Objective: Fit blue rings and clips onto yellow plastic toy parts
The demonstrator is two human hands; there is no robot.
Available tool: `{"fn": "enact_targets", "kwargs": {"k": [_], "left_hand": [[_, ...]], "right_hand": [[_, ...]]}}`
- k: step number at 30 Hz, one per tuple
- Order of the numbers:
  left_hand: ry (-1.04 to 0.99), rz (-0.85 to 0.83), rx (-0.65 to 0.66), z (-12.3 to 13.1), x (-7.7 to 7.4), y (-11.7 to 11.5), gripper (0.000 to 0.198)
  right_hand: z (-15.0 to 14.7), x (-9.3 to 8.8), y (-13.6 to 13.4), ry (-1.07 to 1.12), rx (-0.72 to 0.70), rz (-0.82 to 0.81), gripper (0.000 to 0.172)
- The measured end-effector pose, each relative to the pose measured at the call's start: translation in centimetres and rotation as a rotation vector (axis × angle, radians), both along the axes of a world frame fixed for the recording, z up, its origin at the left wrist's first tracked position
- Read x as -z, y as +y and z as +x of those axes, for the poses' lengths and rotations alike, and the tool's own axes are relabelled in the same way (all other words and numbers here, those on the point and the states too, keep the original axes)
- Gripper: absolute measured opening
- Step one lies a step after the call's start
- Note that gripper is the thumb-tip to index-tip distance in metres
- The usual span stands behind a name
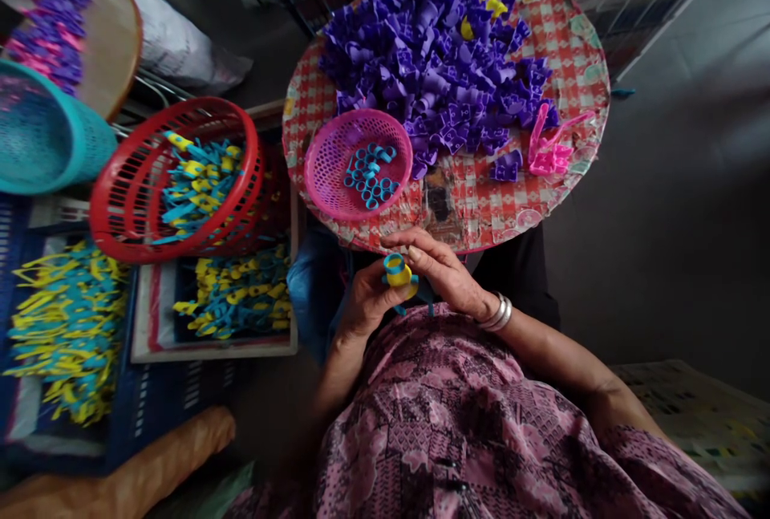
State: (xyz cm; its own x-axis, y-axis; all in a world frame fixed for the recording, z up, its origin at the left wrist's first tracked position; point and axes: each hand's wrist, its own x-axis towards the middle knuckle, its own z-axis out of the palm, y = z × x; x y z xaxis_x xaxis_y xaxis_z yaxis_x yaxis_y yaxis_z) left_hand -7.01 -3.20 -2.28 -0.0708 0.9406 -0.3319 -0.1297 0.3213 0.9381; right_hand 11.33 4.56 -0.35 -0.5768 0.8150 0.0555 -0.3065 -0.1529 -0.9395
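Observation:
My left hand is closed around a small yellow and blue plastic piece, held above my lap at the table's near edge. A light blue ring forms its top. My right hand bends over the same piece from the right, its fingers against it near the ring. Its thumb is hidden. Blue ends stick out below the hands. Just beyond them, a pink basket holds several loose blue rings.
The round checked table carries a large heap of purple plastic parts and a pink piece. On the left stand a red basket and crates of yellow-blue pieces. A turquoise basket is farther left.

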Motion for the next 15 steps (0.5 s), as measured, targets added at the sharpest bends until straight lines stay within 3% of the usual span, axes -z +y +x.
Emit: {"fn": "enact_targets", "kwargs": {"k": [6, 15], "left_hand": [[-0.032, -0.002, 0.030, 0.1, -0.1, -0.1, 0.041], [0.350, 0.020, 0.016, 1.7, -3.0, 1.3, 0.051]], "right_hand": [[-0.2, 0.2, 0.2, 0.022, -0.062, 0.116, 0.049], [-1.2, 1.5, -1.1, -0.006, 0.116, 0.052, 0.048]]}}
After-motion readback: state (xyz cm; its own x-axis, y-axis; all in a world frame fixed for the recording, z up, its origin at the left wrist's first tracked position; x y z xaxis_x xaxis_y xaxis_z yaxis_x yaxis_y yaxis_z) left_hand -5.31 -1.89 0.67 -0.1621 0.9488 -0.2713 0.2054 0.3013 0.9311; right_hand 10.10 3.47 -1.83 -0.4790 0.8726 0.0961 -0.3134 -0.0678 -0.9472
